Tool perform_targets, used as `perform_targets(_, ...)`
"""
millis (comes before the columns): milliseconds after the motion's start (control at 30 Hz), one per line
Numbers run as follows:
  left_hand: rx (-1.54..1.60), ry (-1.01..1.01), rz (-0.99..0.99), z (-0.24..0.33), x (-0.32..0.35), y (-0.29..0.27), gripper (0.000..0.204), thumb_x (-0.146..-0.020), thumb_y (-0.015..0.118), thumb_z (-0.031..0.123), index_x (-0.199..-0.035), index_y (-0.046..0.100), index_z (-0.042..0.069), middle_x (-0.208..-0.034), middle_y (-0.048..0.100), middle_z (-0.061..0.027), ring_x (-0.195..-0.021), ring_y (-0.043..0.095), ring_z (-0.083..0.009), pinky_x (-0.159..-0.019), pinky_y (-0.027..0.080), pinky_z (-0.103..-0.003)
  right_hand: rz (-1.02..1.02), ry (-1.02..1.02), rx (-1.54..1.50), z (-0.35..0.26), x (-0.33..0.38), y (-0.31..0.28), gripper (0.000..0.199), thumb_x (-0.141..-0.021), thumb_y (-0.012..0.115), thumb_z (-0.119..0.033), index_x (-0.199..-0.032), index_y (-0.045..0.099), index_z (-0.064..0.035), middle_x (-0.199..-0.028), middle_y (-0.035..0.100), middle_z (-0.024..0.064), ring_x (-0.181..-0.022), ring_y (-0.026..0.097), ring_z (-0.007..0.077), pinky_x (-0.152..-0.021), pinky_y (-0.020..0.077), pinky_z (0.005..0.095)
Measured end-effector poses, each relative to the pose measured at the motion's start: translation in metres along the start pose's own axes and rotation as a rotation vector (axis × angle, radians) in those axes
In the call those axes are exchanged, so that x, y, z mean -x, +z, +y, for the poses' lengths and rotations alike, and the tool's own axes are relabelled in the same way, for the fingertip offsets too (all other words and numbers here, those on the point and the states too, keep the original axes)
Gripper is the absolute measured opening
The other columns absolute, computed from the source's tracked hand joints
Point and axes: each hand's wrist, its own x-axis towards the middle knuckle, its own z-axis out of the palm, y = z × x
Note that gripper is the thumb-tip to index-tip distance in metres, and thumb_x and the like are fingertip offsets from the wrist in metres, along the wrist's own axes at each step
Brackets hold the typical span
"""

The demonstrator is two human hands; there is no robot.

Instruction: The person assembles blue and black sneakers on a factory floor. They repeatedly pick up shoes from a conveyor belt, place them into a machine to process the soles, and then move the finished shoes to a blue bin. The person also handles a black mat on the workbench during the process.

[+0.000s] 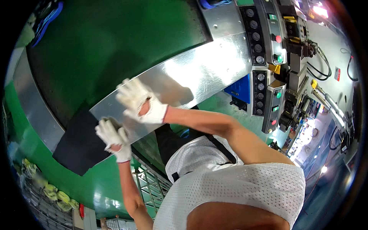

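Observation:
Both my hands wear white knit gloves with skin showing through gaps near the wrist. My left hand (114,138) is open at the right edge of a black flat sheet (79,143), its fingertips beside or just over that edge; whether they touch cannot be told. The sheet lies over the left end of a shiny metal ledge (180,73) and hangs past its corner. My right hand (141,102) is stretched open above the ledge, slightly blurred, with nothing visible in it. Its shadow falls on the metal.
Beyond the ledge lies a dark green surface (115,34) with metal borders. Control panels with gauges (259,48) and buttons stand to the right, above a blue box (240,92). A wire cart (147,188) is close to my left forearm. Blue cables (48,23) hang at far left.

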Motion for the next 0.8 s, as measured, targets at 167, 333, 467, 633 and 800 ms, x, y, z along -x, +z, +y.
perform_targets(167,-0.039,0.001,-0.124,0.133,-0.063,0.011,0.062,-0.089,0.066,0.03,-0.135,0.049,-0.008,-0.146,0.042,-0.0296,-0.139,0.035,-0.0488,-0.118,0.022,-0.062,-0.061,-0.107,0.167,0.107,0.068,-0.061,0.062,-0.084,0.067,-0.043,-0.134,0.059,-0.0067,-0.147,0.052,0.0158,-0.141,0.044,0.0365,-0.122,0.0273,0.0574)
perform_targets(333,-0.105,0.281,-0.113,0.24,-0.09,0.073,0.072,-0.093,0.063,0.034,-0.147,0.043,-0.009,-0.159,0.03,-0.0327,-0.148,0.025,-0.0515,-0.122,0.014,-0.064,0.014,0.058,0.281,0.207,0.108,-0.117,0.066,-0.092,0.055,-0.049,-0.144,0.052,-0.0079,-0.155,0.045,0.0165,-0.149,0.033,0.0377,-0.125,0.0192,0.0571)
perform_targets(467,-0.101,0.49,-0.109,0.349,-0.139,0.102,0.072,-0.093,0.062,0.04,-0.147,0.046,-0.005,-0.156,0.037,-0.0297,-0.146,0.031,-0.0495,-0.121,0.016,-0.064,0.15,0.309,0.386,0.297,0.155,-0.222,0.057,-0.088,0.057,-0.045,-0.129,0.057,-0.0055,-0.132,0.055,0.0204,-0.122,0.051,0.0384,-0.107,0.0357,0.0543)
perform_targets(633,0.012,0.753,-0.077,0.486,-0.199,0.121,0.063,-0.09,0.063,0.037,-0.139,0.053,-0.002,-0.145,0.048,-0.0257,-0.138,0.04,-0.0441,-0.118,0.024,-0.061,0.314,0.535,0.478,0.358,0.24,-0.26,0.065,-0.096,0.059,-0.042,-0.147,0.048,-0.0028,-0.15,0.048,0.0254,-0.138,0.045,0.0434,-0.119,0.0283,0.0541)
perform_targets(800,0.155,0.96,0.038,0.535,-0.187,0.183,0.052,-0.094,0.052,0.026,-0.139,0.056,0.001,-0.149,0.048,-0.0235,-0.142,0.04,-0.0432,-0.12,0.023,-0.062,0.394,0.685,0.619,0.359,0.297,-0.229,0.066,-0.096,0.044,-0.041,-0.147,0.045,0.0007,-0.151,0.045,0.0229,-0.145,0.036,0.0401,-0.123,0.0205,0.0529)
